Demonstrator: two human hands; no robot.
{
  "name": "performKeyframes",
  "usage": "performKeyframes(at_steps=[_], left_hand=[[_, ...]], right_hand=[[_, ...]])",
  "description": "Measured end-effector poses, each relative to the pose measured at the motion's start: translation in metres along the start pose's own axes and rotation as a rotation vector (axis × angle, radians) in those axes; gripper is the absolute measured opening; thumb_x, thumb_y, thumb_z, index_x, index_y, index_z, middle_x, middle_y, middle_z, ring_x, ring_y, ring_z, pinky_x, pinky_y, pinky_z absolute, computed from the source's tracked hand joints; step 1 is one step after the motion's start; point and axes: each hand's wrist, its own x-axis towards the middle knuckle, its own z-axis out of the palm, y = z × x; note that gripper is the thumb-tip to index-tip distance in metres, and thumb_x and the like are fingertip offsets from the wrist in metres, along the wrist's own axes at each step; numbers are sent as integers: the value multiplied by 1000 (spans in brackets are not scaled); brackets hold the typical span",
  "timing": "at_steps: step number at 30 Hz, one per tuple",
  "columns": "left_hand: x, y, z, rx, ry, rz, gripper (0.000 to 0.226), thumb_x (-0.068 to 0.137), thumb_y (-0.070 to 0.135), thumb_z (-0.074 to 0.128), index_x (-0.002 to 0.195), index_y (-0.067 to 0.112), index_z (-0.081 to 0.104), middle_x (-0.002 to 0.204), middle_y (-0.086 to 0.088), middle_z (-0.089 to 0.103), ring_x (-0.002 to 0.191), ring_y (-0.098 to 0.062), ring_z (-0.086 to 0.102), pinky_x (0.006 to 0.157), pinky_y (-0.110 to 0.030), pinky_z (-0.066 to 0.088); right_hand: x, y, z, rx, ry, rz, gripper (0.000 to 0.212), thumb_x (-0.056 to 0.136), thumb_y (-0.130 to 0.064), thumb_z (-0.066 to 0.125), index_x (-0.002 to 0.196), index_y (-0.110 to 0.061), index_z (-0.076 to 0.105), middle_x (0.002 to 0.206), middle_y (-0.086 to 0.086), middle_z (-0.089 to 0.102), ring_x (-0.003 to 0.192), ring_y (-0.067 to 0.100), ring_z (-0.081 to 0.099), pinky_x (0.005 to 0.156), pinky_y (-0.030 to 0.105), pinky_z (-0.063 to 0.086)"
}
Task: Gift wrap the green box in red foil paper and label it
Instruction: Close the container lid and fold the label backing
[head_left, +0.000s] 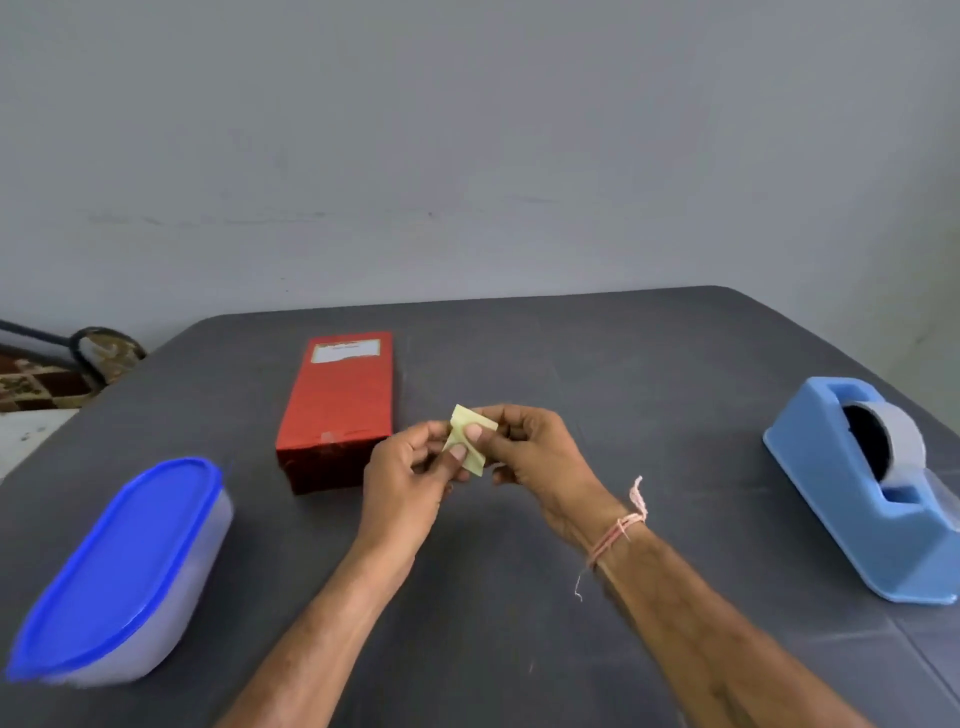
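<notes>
Grey table (519, 623), left hand (408, 470), right hand (543, 452) pinching slip (471, 457), label (345, 352) blurred

The box (337, 410) was wrapped in shiny red, darker on its near end, and its label (345, 352) was white inside a yellowish border. The slip of paper (466, 417) was pale yellow. The bench (571, 353) was dark grey and the wall (467, 130) a plain pale grey. The container (200, 566) was cloudy white under a bright blue lid (119, 561). The tape dispenser (857, 519) was light blue, its roll (901, 441) grey. A wrist thread (618, 535) was pinkish. A cloth (31, 384) at the left edge bore a brown, cream and dark red pattern.
</notes>
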Motion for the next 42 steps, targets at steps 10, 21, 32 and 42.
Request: performKeyframes(at_steps=[10, 21, 32, 42], left_hand=[[51, 49, 47, -281, -100, -378, 12, 95, 13, 68, 94, 12, 79, 81, -9, 74, 71, -13, 62, 66, -25, 47], [28, 201, 82, -673, -191, -834, 13, 86, -1, 71, 89, 10, 66, 76, -7, 69, 63, -12, 62, 57, -21, 53], [-14, 248, 173, -851, -144, -878, 17, 79, 12, 72, 93, 4, 78, 89, -9, 76, 79, -14, 70, 65, -21, 60], [-95, 325, 362, -647, -36, -732, 13, 91, -3, 64, 98, 1, 75, 87, -10, 76, 68, -10, 70, 63, -17, 59]], right_hand=[[12, -43, -48, 318, 258, 299, 26, 91, -8, 71, 113, -23, 73, 88, 3, 71, 78, 15, 59, 65, 27, 42], [-71, -200, -63, 40, 426, 188, 15, 86, -16, 81, 101, -12, 81, 100, 11, 76, 101, 25, 74, 96, 44, 58], [-99, -220, -157, 132, 507, 186, 7, 91, -11, 73, 92, -5, 76, 97, 20, 74, 92, 22, 72, 84, 29, 57], [-194, -249, -347, 240, 376, 60, 10, 90, -3, 73, 92, 7, 71, 80, 15, 70, 73, 15, 63, 65, 20, 50]])
